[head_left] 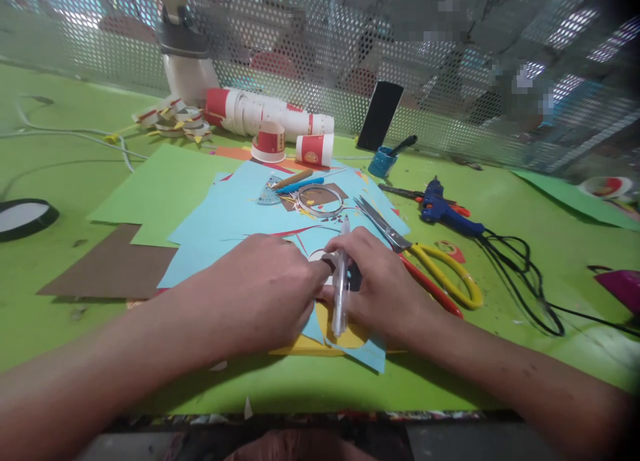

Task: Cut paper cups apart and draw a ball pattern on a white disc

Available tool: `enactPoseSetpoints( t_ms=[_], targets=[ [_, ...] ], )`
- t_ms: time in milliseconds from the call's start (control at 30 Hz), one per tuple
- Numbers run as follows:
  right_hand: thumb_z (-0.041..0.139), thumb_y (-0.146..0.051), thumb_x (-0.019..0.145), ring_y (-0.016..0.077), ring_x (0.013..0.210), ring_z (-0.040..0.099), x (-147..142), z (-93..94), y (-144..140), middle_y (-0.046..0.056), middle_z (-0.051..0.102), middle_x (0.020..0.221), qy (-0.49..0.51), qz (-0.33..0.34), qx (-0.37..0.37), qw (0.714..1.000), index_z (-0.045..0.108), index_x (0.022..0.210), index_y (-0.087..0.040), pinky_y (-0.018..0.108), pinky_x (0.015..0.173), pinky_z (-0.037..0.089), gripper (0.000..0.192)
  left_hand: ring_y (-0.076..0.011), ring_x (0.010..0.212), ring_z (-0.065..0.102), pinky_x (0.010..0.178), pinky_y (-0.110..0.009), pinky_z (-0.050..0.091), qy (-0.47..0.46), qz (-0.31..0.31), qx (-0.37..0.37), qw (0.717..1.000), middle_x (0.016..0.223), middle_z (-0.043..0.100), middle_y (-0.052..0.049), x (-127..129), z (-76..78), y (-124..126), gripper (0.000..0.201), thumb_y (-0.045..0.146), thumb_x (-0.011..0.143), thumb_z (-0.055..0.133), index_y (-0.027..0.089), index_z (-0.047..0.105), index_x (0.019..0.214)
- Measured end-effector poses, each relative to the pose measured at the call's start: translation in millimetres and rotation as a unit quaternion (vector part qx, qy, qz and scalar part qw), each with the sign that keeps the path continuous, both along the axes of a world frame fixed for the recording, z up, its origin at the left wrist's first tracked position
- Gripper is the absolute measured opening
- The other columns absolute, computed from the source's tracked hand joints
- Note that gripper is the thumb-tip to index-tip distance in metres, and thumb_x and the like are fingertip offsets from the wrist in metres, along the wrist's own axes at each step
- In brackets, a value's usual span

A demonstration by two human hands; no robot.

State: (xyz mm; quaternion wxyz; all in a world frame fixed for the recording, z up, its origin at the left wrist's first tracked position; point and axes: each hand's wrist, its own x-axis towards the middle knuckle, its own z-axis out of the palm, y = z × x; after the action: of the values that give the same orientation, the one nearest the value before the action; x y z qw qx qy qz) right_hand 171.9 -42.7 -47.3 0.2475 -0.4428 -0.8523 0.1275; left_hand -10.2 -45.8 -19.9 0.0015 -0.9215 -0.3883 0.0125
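Observation:
My right hand [387,284] is closed around a clear plastic pen [341,294], its pointed end directed away from me. Beside it, my left hand [265,291] has its fingers curled in a pinch close to the pen. What lies in that pinch is mostly hidden; a small white piece [317,254] and something dark show between the hands. Both hands are over light blue paper [210,238] and yellow paper [295,345]. Right of them lie scissors [383,226] with yellow handles, across a red stick-like tool [434,289].
Beyond the hands lie a tape ring [300,204], a blue pen [305,185] and paper scraps. Paper cups [314,150] and a phone [380,114] stand farther back. A blue glue gun [453,218] trails its black cord on the right. Black tape [47,218] sits left.

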Motion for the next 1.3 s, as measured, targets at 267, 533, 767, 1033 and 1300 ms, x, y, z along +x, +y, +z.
enactPoseSetpoints(
  t_ms=[267,533,767,1033,1300],
  targets=[
    [0.071,-0.033,0.083,0.0237,0.092,0.059,12.9,8.7,-2.7,0.009,0.061,0.101,0.032,0.011,-0.050,0.998,0.057,0.116,-0.015,0.038,0.078,0.050,0.040,-0.0239,0.055,0.061,0.049,-0.033,0.032,-0.023,-0.013,0.015,1.000,0.066,0.066,-0.002,-6.2,-6.3,-5.4,0.033,0.016,0.079,0.047,0.022,0.061,0.108],
    [0.054,-0.022,0.095,0.0117,0.079,0.065,36.7,31.5,8.2,0.000,0.070,0.091,0.100,-0.032,-0.048,0.993,0.061,0.121,-0.022,0.021,0.072,0.051,0.027,-0.0209,0.053,0.058,0.049,-0.031,0.030,-0.024,-0.036,0.006,0.999,0.062,0.062,-0.002,-7.6,-9.6,-3.8,0.034,0.012,0.078,0.049,0.021,0.061,0.109],
    [0.057,-0.046,0.091,0.0102,0.055,0.059,30.0,27.7,5.7,-0.002,0.063,0.059,0.217,-0.063,-0.197,0.954,0.074,0.095,-0.020,0.020,0.051,0.051,0.032,-0.0196,0.052,0.054,0.048,-0.031,0.026,-0.048,-0.038,-0.011,0.998,0.065,0.061,-0.001,-9.2,-13.5,-5.3,0.035,0.013,0.075,0.053,0.020,0.058,0.109],
    [0.059,-0.032,0.091,0.0125,0.058,0.061,23.4,25.4,8.9,-0.002,0.064,0.062,0.180,-0.060,-0.190,0.963,0.070,0.084,-0.022,0.023,0.055,0.051,0.017,-0.0156,0.047,0.050,0.047,-0.029,0.026,-0.077,-0.040,-0.027,0.996,0.064,0.059,0.003,-10.1,-15.5,-4.3,0.040,0.011,0.073,0.054,0.023,0.054,0.111],
    [0.059,-0.026,0.091,0.0109,0.060,0.062,23.9,22.9,7.3,-0.003,0.069,0.071,0.159,-0.041,-0.187,0.969,0.069,0.092,-0.025,0.020,0.055,0.051,0.009,-0.0123,0.047,0.047,0.046,-0.026,0.030,-0.105,-0.036,-0.028,0.993,0.061,0.057,0.002,-7.3,-15.6,-3.0,0.024,0.012,0.082,0.049,0.021,0.059,0.102]
  ],
)
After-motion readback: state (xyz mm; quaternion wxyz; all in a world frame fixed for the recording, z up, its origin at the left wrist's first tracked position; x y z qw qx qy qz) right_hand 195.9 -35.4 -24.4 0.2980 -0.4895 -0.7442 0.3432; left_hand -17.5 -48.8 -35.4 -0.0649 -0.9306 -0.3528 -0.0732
